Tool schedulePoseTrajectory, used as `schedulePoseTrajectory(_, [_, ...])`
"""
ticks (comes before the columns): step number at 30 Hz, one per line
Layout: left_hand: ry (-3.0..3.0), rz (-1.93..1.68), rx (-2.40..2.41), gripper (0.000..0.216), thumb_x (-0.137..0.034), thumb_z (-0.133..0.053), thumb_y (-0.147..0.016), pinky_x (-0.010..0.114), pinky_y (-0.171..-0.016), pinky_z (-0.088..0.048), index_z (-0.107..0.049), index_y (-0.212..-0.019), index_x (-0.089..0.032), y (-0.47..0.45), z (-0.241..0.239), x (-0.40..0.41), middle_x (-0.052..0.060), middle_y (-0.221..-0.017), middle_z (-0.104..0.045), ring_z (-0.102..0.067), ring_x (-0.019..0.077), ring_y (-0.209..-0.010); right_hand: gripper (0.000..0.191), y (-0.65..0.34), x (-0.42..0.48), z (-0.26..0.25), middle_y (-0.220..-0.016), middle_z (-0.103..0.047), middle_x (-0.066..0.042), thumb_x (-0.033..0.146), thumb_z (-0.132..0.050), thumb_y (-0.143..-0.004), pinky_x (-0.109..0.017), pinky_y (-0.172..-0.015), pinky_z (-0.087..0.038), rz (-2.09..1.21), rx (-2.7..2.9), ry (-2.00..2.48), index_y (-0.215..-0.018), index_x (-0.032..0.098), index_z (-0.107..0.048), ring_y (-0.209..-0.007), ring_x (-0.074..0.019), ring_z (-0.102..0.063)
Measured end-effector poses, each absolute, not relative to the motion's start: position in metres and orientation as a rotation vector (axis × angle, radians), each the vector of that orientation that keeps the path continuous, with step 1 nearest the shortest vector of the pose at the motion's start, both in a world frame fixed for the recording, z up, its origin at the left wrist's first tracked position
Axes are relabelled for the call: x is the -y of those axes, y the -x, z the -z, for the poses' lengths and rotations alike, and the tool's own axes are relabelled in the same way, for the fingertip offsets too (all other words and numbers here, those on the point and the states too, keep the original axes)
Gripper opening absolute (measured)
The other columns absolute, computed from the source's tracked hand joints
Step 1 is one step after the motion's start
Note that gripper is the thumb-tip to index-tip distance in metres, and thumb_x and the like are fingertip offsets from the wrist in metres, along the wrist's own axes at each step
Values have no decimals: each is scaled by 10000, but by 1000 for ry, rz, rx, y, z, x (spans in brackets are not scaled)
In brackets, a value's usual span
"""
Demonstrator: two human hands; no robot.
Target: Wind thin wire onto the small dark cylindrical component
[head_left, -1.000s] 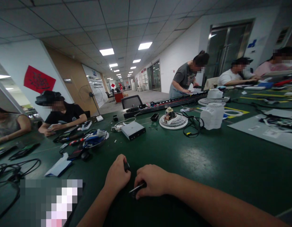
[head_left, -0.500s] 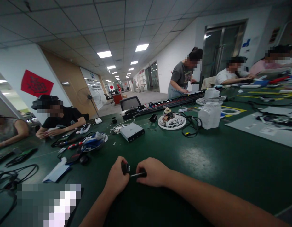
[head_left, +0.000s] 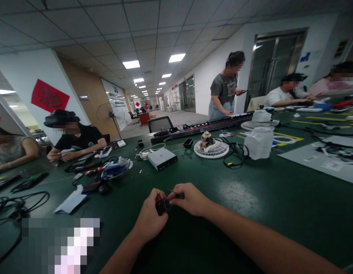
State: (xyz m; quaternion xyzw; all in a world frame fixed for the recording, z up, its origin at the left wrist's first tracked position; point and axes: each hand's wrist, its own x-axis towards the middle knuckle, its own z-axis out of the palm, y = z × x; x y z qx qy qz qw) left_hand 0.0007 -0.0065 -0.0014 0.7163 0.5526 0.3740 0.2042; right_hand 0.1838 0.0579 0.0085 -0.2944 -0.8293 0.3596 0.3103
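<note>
One green table (head_left: 293, 205) is occupying the foreground and stretching away to the right. Across it, a standing person (head_left: 224, 91) in a dark shirt is looking down, and a seated person (head_left: 84, 139) in black is leaning on the left edge. A flat grey panel (head_left: 299, 153) is lying at the right, with wires resting on it. To its left, a white plastic housing (head_left: 258, 142) is standing beside a black cable (head_left: 235, 164). Next along, a round white grille (head_left: 219, 150) is lying flat and bearing an exposed motor (head_left: 206, 141). A grey metal box (head_left: 162, 158) is sitting left of the grille, beyond the hands.

The wearer's hands are working close together over the near part of the table. The left hand (head_left: 150, 216) is gripping a short dark cylinder (head_left: 162, 206), its round end facing rightward. The right hand (head_left: 190, 198) is pinching a thin tool (head_left: 173, 192), its tip pointing up and left above the cylinder. Whether the right fingertips are touching the cylinder, I am not managing to tell.
</note>
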Motion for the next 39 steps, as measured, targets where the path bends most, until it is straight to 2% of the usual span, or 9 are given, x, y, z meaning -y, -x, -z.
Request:
schedulePoseTrajectory(6, [-1989, -1019, -1436, 235, -52, -561, -706, 278, -697, -452, -463, -851, -209, -1, 0, 8, 9, -905, -601, -588, 154, -807, 114, -181, -62, 1, -724, -665, 4, 251, -751, -713, -231, -606, -424, -974, 2115, 947, -789, 173, -717, -672, -128, -574])
schedulePoseTrajectory(11, [-2009, -1014, -1374, 206, -73, -588, -724, 280, -714, -464, -481, -839, -205, -3, 1, 9, 7, -869, -612, -597, 155, -794, 237, -184, -64, 3, -683, -626, 32, 254, -784, -646, -197, -513, -392, -1305, 2155, 889, -814, 154, -650, -591, -100, -550])
schedulePoseTrajectory(15, [-2015, -1030, -1386, 203, -81, -588, -733, 300, -779, -480, -469, -829, -213, -3, 0, 9, 24, -918, -635, -618, 175, -871, 204, -181, -58, 1, -680, -608, 33, 258, -759, -655, -178, -486, -363, -1189, 2131, 926, -764, 157, -619, -582, -86, -533])
schedulePoseTrajectory(20, [-2019, -1089, -1378, 220, -110, -602, -745, 316, -809, -491, -416, -790, -219, -1, -1, 9, 34, -938, -642, -620, 182, -894, 166, -171, -55, 3, -631, -576, 45, 226, -697, -690, -181, -431, -386, -1613, 1839, 1050, -762, 164, -561, -468, -76, -514])
schedulePoseTrajectory(22, [-2023, -1081, -1368, 224, -106, -603, -749, 314, -803, -491, -415, -790, -220, -1, 0, 9, 31, -935, -639, -619, 175, -884, 174, -170, -55, 3, -623, -565, 49, 207, -704, -672, -185, -430, -390, -1666, 1796, 1055, -753, 164, -557, -466, -77, -502])
schedulePoseTrajectory(28, [-2037, -1093, -1455, 222, -116, -632, -735, 328, -820, -497, -438, -778, -215, -1, 0, 5, 28, -940, -650, -622, 182, -896, 176, -178, -56, -1, -728, -609, 15, 241, -707, -719, -194, -523, -399, -1235, 2037, 988, -845, 156, -618, -620, -100, -543])
schedulePoseTrajectory(32, [-2008, -1141, -1576, 200, -136, -624, -747, 340, -848, -503, -442, -776, -215, 5, 1, -1, 17, -938, -660, -633, 175, -886, 198, -189, -64, -5, -844, -646, -28, 210, -556, -853, -239, -632, -440, -946, 2191, 1002, -1043, 159, -575, -728, -137, -590])
schedulePoseTrajectory(35, [-1960, -1142, -1658, 222, -134, -626, -731, 337, -834, -511, -427, -775, -220, 10, 1, -3, 12, -943, -667, -645, 177, -881, 178, -199, -69, -9, -941, -666, -60, 150, -528, -852, -292, -741, -439, -561, 2441, 988, -997, 171, -630, -848, -182, -603])
schedulePoseTrajectory(39, [-1932, -1101, -1669, 225, -119, -622, -714, 328, -802, -514, -434, -786, -220, 12, 0, -3, 11, -945, -677, -653, 175, -864, 205, -203, -69, -13, -972, -678, -46, 208, -533, -885, -297, -772, -438, -454, 2556, 877, -1026, 210, -681, -876, -188, -614])
